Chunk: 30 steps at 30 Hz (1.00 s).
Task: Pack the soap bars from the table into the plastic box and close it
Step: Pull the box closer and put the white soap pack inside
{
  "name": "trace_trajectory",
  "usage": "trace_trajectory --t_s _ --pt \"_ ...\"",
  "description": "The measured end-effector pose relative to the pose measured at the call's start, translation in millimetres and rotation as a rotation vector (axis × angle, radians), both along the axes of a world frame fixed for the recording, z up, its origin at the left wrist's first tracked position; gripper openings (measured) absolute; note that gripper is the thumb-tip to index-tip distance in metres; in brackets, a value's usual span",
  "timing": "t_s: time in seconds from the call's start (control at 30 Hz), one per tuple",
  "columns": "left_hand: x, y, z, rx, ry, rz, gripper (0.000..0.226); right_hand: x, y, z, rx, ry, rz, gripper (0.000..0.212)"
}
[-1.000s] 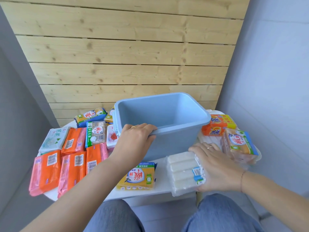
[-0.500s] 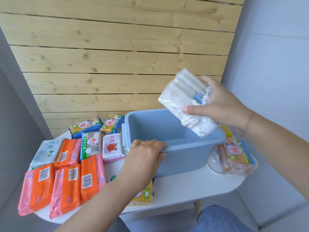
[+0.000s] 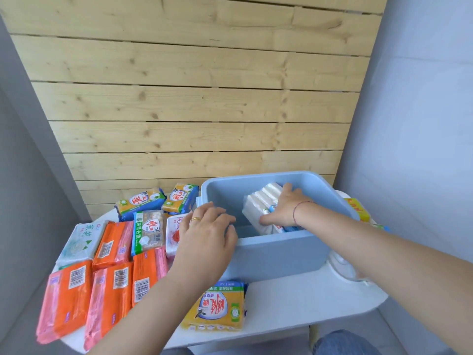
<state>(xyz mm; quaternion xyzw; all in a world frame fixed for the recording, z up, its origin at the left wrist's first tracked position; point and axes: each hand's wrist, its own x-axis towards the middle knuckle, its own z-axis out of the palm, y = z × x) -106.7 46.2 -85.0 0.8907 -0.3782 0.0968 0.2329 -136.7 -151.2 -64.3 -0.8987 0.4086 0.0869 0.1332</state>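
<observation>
While the left hand [image 3: 207, 239] curls its fingers over the left corner of the blue plastic box [image 3: 281, 252] mid-frame, the right hand [image 3: 284, 211] clamps the white soap multipack [image 3: 257, 204] inside it.

I see a bright scene in soft, even daylight. Faint shadows lie beneath the plastic box [image 3: 281, 254] and the soap packs [image 3: 110, 244] on the left. The plank wall [image 3: 199, 103] bows at the frame edges; detail looks slightly soft.
</observation>
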Motion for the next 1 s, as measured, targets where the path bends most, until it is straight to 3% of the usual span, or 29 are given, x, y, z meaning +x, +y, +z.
trace_trajectory --t_s 0.17,0.4,0.57,0.67,0.8,1.0 --pt "7 4 -7 0.068 -0.051 -0.06 0.068 6 -1 -13 -0.073 0.2 -0.029 0.113" --pt "12 11 -9 -0.015 -0.031 -0.164 0.048 2 -10 2 -0.021 0.579 0.074 0.056" --pt "13 11 -7 -0.045 -0.03 -0.186 0.063 8 -19 -4 -0.295 0.739 0.263 0.045" --pt "12 12 -4 -0.046 -0.015 -0.204 0.069 12 -28 -13 -0.34 0.703 0.306 0.036" --pt "13 13 -3 -0.044 -0.014 -0.208 0.058 8 -42 -16 -0.276 0.572 0.484 0.075" --pt "19 15 -8 -0.056 -0.012 -0.232 0.039 -9 -57 -10 -0.099 0.482 0.646 0.063"
